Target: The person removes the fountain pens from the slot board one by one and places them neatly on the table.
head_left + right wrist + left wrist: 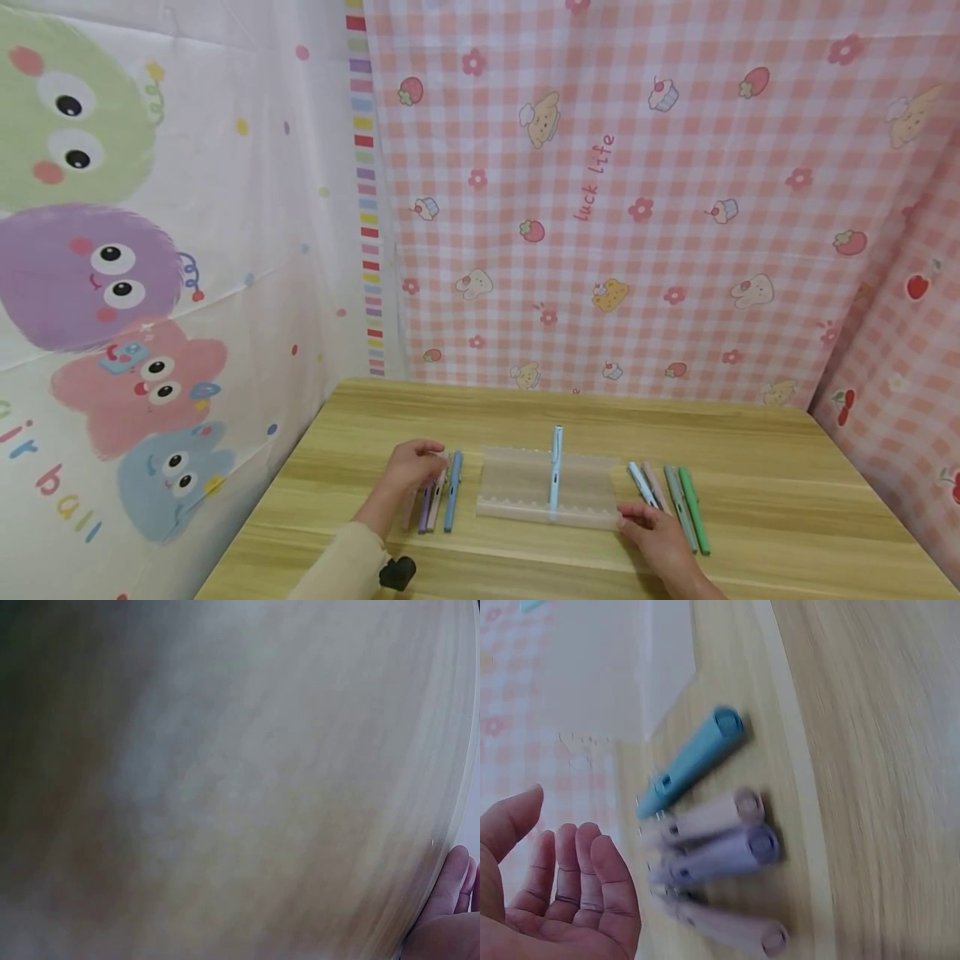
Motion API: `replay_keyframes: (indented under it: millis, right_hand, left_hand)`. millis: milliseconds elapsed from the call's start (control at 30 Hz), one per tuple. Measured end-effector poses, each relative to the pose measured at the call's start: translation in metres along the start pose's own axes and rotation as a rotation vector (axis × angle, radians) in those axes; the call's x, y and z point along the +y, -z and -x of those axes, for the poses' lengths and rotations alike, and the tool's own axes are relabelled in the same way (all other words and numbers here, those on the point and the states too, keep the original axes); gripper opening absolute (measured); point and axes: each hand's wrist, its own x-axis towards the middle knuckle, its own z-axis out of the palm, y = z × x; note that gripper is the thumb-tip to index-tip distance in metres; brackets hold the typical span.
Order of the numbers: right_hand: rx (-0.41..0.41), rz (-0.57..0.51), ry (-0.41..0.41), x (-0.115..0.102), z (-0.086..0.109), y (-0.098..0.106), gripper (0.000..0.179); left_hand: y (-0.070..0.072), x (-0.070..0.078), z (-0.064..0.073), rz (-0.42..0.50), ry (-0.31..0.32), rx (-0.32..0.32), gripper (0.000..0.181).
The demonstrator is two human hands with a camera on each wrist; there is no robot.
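Observation:
A translucent plastic sleeve (517,483) with a scalloped pocket edge lies mid-table. One light blue pen (557,458) stands in its pocket, the lower end behind the plastic. My left hand (414,465) hovers over the pens at the left, its fingers loosely bent and holding nothing in the left wrist view. Beside it lie a blue pen (694,761), a purple pen (716,856) and two pale pinkish pens, one being the nearer pale pen (735,928). At the sleeve's right front corner, my right hand (663,537) touches the edge with extended fingers; its wrist view is mostly blurred.
Right of the sleeve lie a light blue-and-white pen (641,483), a pinkish pen (655,485), a grey-green pen (681,510) and a green pen (694,510). The wooden table (795,483) meets a checked curtain (675,167) behind and a printed cloth (247,208) at the left.

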Motion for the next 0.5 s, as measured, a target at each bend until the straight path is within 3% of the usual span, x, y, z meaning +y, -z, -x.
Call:
replay_keyframes:
  millis: [333,500]
  right_hand:
    - [0.0,-0.001,-0.005,-0.001,0.002,0.001,0.022]
    - [-0.002,-0.01,-0.01,-0.001,0.001,0.001,0.022]
  left_hand:
    - [-0.039,0.009,0.008,-0.001,-0.046,-0.134,0.039]
    - [-0.061,0.008,0.007,0.02,-0.081,-0.166,0.033]
